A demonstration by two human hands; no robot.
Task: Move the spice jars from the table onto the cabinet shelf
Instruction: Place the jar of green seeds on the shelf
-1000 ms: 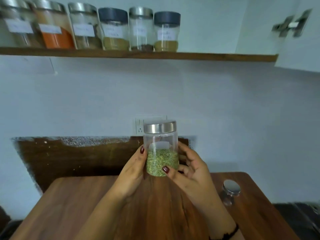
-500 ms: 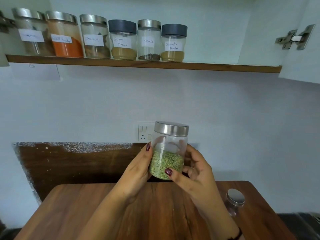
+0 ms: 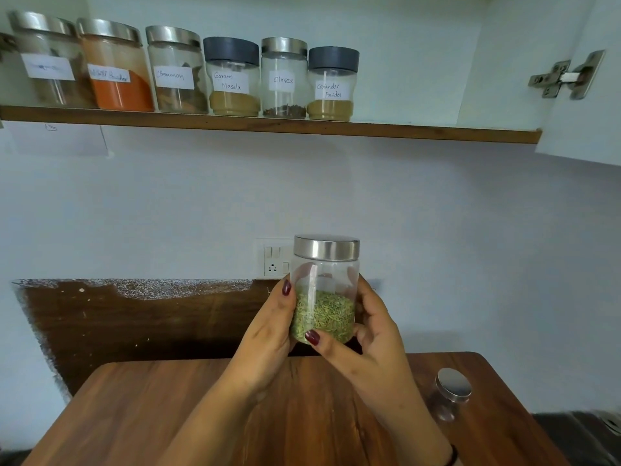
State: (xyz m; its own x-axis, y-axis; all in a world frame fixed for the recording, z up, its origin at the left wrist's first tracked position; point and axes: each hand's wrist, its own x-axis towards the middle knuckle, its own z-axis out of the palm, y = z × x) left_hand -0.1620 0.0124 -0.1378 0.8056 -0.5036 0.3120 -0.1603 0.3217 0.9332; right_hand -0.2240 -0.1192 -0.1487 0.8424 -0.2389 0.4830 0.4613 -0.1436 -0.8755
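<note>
A clear jar of green seeds with a steel lid is held upright above the wooden table. My left hand grips its left side and my right hand grips its right side, the thumb across the front. A second small steel-lidded jar stands on the table at the right. On the cabinet shelf above, several labelled spice jars stand in a row at the left.
The shelf's right part beside the coriander jar is bare. An open cabinet door with a hinge hangs at the upper right. A wall socket sits behind the held jar. A dark wooden panel backs the table.
Both hands have lifted the seed jar slightly and brought it back upright from a tilt. My view has tipped up a little, showing the shelf lower in frame.
</note>
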